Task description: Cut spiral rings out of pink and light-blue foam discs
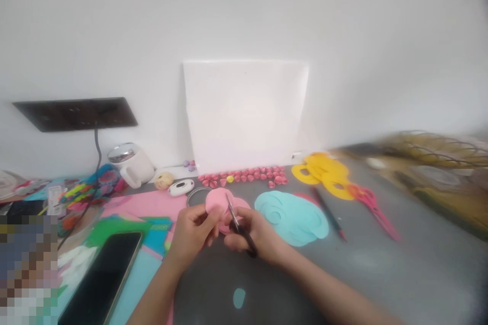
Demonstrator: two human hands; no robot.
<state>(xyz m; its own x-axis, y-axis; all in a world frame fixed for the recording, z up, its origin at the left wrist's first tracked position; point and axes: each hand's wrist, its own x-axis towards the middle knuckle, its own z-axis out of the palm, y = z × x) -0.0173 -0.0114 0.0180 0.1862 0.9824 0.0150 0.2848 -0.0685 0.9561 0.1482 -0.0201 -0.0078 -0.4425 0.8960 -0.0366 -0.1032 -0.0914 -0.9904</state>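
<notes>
- Centrally, the left hand (193, 228) pinches the rounded pink paper (217, 200) between thumb and fingers, above the grey table (206, 289)
- The right hand (261, 233) grips the black-handled scissors (238, 227), their blades pointing up and away over the pink paper; whether they are cutting into it, I cannot tell
- Just right of the hands lies a pile of turquoise paper shapes (301, 219), then a dark pencil (332, 217) and pink scissors (378, 214), with yellow paper shapes (328, 173) farther back
- Beyond the hands, small red curled pieces (244, 176) line up before a white sheet (246, 117) propped against the wall (244, 10)
- To the left are a white mug (138, 166) and, nearer, a dark-screened phone (104, 274)
- A small turquoise scrap (239, 298) lies nearer than both hands
</notes>
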